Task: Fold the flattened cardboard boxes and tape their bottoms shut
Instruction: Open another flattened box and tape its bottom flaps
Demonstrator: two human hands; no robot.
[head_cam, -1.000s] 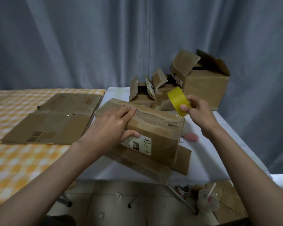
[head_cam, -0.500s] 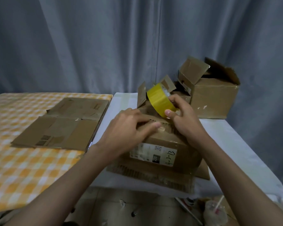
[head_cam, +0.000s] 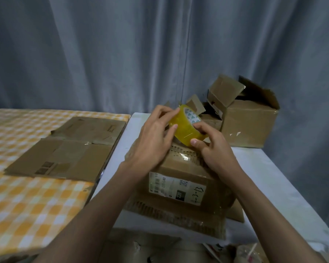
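So we've got the tape roll up over the far end of the folded box, and both hands are on it now. A second ago our left hand was pressing the flaps down flat while the right hand brought the roll over; now the left has come off the cardboard and its fingertips are pinching the roll's near rim, probably hunting for the tape end. The right hand is curled around the roll's other side, thumb on the yellow face. To us that means folding is done on this one and taping the bottom is about to start, though nothing is stuck down yet.

Box sits on the white table, upside down, flaps up. Its near side has a white shipping label with barcodes too small to read, plus handwriting that looks like "4-3-13". The roll's core has a little triangle pattern, no readable brand.

Left of the box lie flattened boxes on the checked cloth; behind it, finished boxes.
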